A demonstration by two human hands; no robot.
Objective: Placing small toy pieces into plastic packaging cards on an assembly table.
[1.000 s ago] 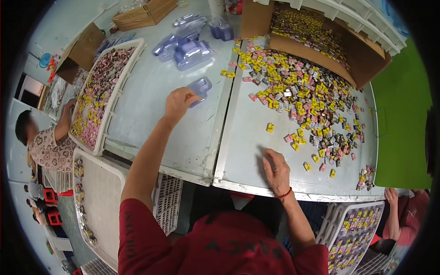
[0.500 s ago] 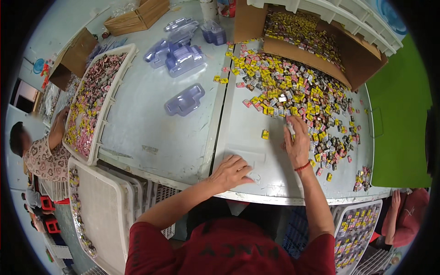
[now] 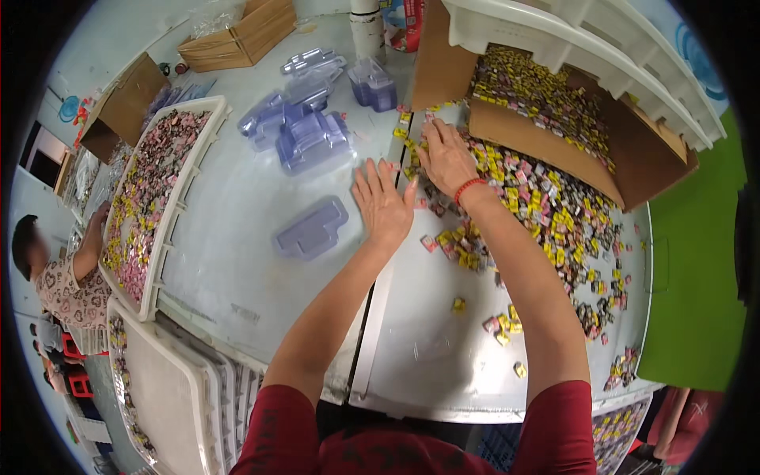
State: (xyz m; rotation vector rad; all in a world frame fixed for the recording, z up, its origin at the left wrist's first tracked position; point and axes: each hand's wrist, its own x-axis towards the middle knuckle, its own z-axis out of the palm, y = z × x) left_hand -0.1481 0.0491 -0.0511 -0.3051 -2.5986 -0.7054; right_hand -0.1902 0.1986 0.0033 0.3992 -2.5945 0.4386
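My right hand (image 3: pixel 450 161), with a red bracelet at the wrist, reaches over the far left edge of a large heap of small yellow, pink and black pieces (image 3: pixel 546 214). Its fingers are stretched out, and what lies under the palm is hidden. Beside it, my left hand (image 3: pixel 383 207) is held flat with fingers apart over the seam between two table tops, a few small pieces near its fingertips. Left of that hand lies a clear, bluish plastic tray (image 3: pixel 313 229). A loose cluster of pieces (image 3: pixel 504 324) sits on the white table near my right forearm.
A tipped cardboard box (image 3: pixel 546 131) full of the pieces stands at the far right under a white plastic rack (image 3: pixel 570 59). More clear trays (image 3: pixel 313 142) are stacked at the back. On the left, a person (image 3: pixel 67 285) works at a white crate (image 3: pixel 162 277) of pieces.
Both hands have moved away from me to the far part of the table, the left one opening flat. Several loose pieces now lie nearer on the white table. My view has shifted.
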